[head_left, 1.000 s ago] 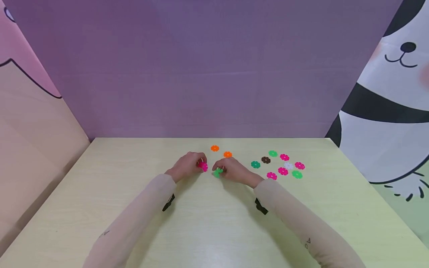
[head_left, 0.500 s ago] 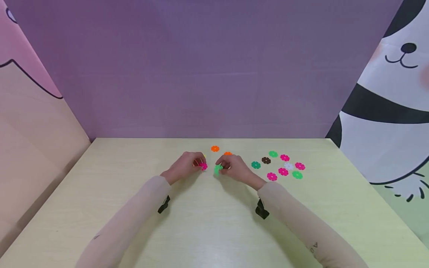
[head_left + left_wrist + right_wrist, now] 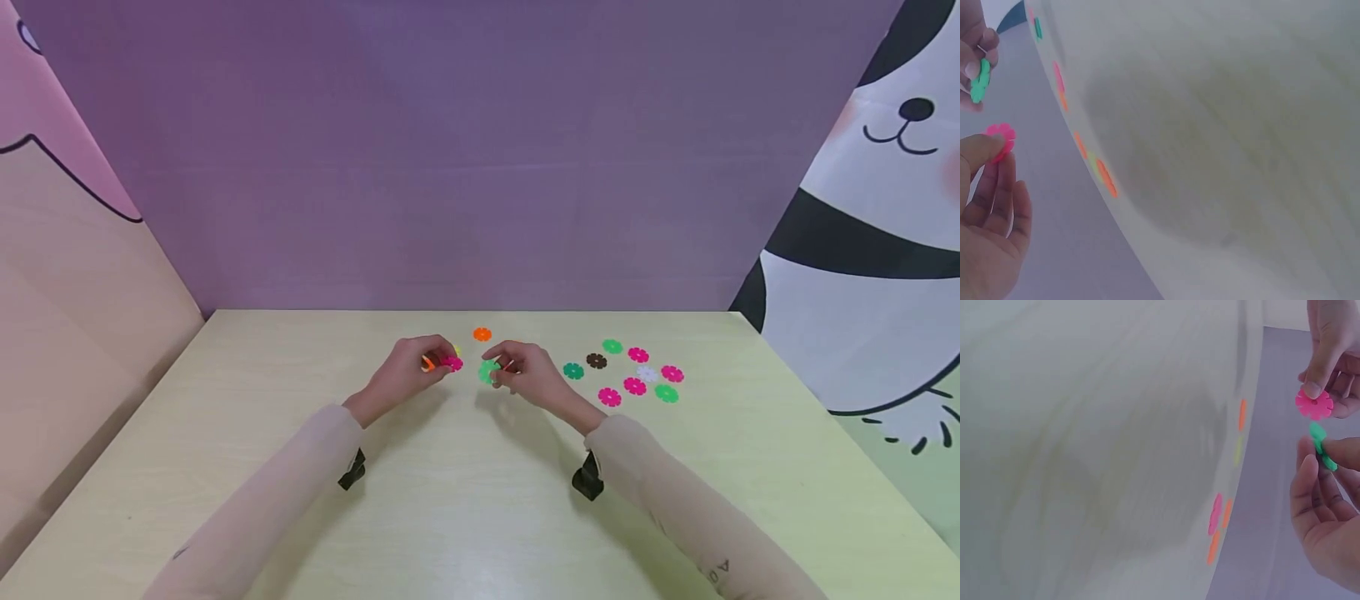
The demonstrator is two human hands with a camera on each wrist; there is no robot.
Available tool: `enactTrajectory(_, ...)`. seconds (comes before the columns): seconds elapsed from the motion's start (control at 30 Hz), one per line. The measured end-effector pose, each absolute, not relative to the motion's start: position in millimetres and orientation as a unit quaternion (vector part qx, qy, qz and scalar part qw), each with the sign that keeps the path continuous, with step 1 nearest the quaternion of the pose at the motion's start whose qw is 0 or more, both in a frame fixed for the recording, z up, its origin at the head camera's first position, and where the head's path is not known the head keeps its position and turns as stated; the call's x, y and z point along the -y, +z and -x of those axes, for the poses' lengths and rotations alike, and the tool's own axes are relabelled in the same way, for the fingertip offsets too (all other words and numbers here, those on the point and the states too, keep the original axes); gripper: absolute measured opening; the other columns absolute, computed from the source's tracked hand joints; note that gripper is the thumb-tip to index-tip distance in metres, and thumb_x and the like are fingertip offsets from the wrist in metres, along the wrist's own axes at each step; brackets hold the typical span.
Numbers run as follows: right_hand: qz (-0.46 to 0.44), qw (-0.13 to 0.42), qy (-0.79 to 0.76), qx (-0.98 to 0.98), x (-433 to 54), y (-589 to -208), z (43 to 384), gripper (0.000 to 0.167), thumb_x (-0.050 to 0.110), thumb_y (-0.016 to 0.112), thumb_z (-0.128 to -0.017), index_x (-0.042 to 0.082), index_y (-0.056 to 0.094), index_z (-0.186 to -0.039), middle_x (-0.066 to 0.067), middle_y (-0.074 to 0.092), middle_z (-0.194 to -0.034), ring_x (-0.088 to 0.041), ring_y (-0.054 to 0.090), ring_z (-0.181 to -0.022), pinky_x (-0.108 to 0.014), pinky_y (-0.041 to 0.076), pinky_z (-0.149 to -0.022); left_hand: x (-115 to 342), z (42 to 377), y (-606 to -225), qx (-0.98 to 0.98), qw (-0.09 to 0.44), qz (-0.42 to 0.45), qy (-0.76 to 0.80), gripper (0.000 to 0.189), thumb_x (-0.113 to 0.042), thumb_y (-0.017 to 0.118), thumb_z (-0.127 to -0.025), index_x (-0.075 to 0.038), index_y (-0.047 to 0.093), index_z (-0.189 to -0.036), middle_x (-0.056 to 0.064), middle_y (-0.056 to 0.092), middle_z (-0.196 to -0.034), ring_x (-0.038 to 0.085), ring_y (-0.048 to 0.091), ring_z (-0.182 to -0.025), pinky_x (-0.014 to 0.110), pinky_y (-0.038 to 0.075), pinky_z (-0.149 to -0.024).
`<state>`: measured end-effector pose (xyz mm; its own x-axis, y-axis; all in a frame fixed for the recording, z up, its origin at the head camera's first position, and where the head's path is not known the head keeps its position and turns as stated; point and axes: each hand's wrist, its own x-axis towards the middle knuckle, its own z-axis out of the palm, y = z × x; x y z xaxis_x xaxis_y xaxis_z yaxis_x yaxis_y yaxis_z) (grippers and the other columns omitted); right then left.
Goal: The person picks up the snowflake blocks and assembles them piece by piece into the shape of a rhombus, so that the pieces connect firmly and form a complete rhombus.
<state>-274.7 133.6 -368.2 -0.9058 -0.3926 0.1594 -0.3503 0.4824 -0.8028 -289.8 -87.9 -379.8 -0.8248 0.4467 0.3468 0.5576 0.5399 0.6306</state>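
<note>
My left hand [image 3: 401, 367] pinches a pink flower-shaped notched disc [image 3: 453, 364] between thumb and fingers, above the table. Facing it, my right hand [image 3: 531, 372] pinches a green notched disc [image 3: 487, 371] the same way. A small gap separates the two discs in the head view. From the right wrist, the pink disc [image 3: 1314, 404] shows its flat face, while the green disc [image 3: 1322, 447] is seen nearly edge-on, close beside it. An orange disc [image 3: 428, 363] on the table shows through the gap in my left hand, and a yellow piece [image 3: 457, 351] is partly hidden behind that hand.
Another orange disc [image 3: 482, 334] lies near the table's far edge. To the right are several scattered discs, among them a brown disc [image 3: 596, 361], a dark green disc [image 3: 573, 371] and a white disc [image 3: 647, 374]. A purple cloth [image 3: 472, 167] hangs behind the table [image 3: 465, 508].
Both hands have risen from the table and shifted slightly apart, still holding their discs. The green disc has turned to show more of its face. The loose discs lie as before.
</note>
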Motion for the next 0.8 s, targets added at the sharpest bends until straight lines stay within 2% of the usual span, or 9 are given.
enactTrajectory(0.13,0.212,0.015,-0.484,-0.849,-129,-351,258,0.025,0.000,0.059,-0.085,-0.002,0.059,-0.110,-0.022,0.062,-0.086,-0.027,0.064,-0.069,-0.046,0.053,-0.063,88,285,-381,0.866,0.091,0.293,-0.396,0.015,-0.007,0.068,-0.080,-0.013,0.064,-0.093,-0.005,0.066,-0.086,0.008,0.059,-0.076,0.023,0.051,-0.069)
enactTrajectory(0.23,0.205,0.011,-0.503,-0.840,-125,-340,247,0.025,-0.002,0.060,-0.084,-0.004,0.059,-0.109,-0.027,0.061,-0.088,-0.016,0.062,-0.067,-0.050,0.052,-0.066,89,281,-382,0.858,0.103,0.297,-0.406,0.016,-0.006,0.068,-0.080,-0.013,0.064,-0.093,-0.005,0.066,-0.087,0.008,0.060,-0.077,0.026,0.052,-0.071)
enactTrajectory(0.3,0.202,0.011,-0.517,-0.832,-126,-343,249,0.025,-0.002,0.060,-0.084,-0.004,0.059,-0.109,-0.027,0.060,-0.088,-0.018,0.063,-0.068,-0.047,0.052,-0.066,89,279,-383,0.853,0.110,0.301,-0.412,0.016,-0.005,0.067,-0.080,-0.013,0.065,-0.094,-0.005,0.066,-0.088,0.008,0.060,-0.077,0.028,0.052,-0.071)
enactTrajectory(0.43,0.203,0.011,-0.543,-0.815,-126,-356,259,0.026,0.001,0.062,-0.084,-0.003,0.059,-0.109,-0.026,0.061,-0.091,-0.029,0.066,-0.075,-0.036,0.053,-0.062,89,274,-383,0.845,0.128,0.310,-0.417,0.015,-0.006,0.067,-0.081,-0.012,0.065,-0.094,-0.003,0.066,-0.089,0.009,0.061,-0.078,0.029,0.052,-0.071)
enactTrajectory(0.6,0.214,0.009,-0.552,-0.806,-123,-365,264,0.028,0.004,0.063,-0.084,-0.003,0.059,-0.110,-0.023,0.062,-0.093,-0.038,0.064,-0.079,-0.025,0.051,-0.059,89,271,-384,0.836,0.142,0.312,-0.429,0.015,-0.004,0.068,-0.080,-0.011,0.066,-0.093,-0.001,0.066,-0.089,0.011,0.061,-0.078,0.036,0.053,-0.069)
enactTrajectory(0.7,0.220,0.009,-0.559,-0.799,-120,-366,263,0.027,0.005,0.063,-0.084,-0.004,0.059,-0.110,-0.023,0.062,-0.093,-0.035,0.065,-0.077,-0.024,0.050,-0.059,89,269,-385,0.834,0.145,0.311,-0.432,0.017,-0.003,0.069,-0.079,-0.011,0.066,-0.093,-0.001,0.066,-0.089,0.011,0.061,-0.079,0.038,0.053,-0.070)
enactTrajectory(0.8,0.224,0.004,-0.564,-0.795,-118,-366,261,0.026,0.003,0.062,-0.084,-0.004,0.058,-0.109,-0.024,0.062,-0.092,-0.022,0.066,-0.072,-0.028,0.051,-0.059,88,267,-385,0.832,0.149,0.311,-0.435,0.018,-0.003,0.069,-0.078,-0.011,0.066,-0.093,-0.001,0.066,-0.089,0.011,0.061,-0.079,0.037,0.053,-0.071)
